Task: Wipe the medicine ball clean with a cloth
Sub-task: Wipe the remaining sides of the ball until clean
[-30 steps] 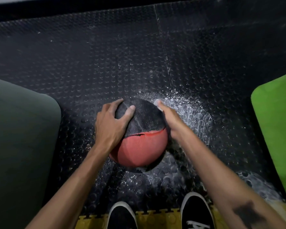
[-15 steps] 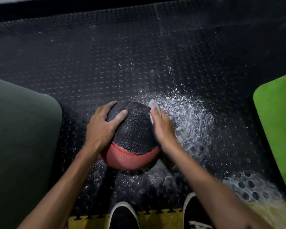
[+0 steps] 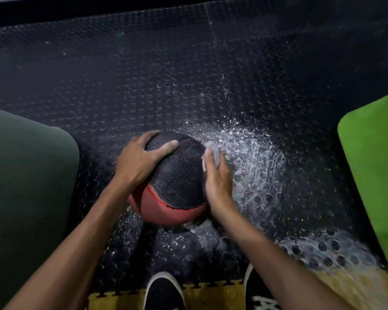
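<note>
Wiping continues: medicine ball (image 3: 173,180) on floor, rolled so black mesh faces up since a second ago; left hand (image 3: 139,162) grips its top-left; right hand (image 3: 215,175) presses cloth (image 3: 212,151) against its right side.

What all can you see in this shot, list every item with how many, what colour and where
medicine ball: one, black textured top with red lower part, on the floor at centre
cloth: one, pale grey, against the ball's right side under the right hand
floor mat: black, studded, across the whole view, with white powdery smears right of the ball
yellow tile edge: one strip, bottom centre
dark green mat: one, left edge
bright green mat: one, right edge
shoes: two, black with white trim, bottom centre
left hand: one, grips the ball's upper left
right hand: one, holds the cloth to the ball
</note>
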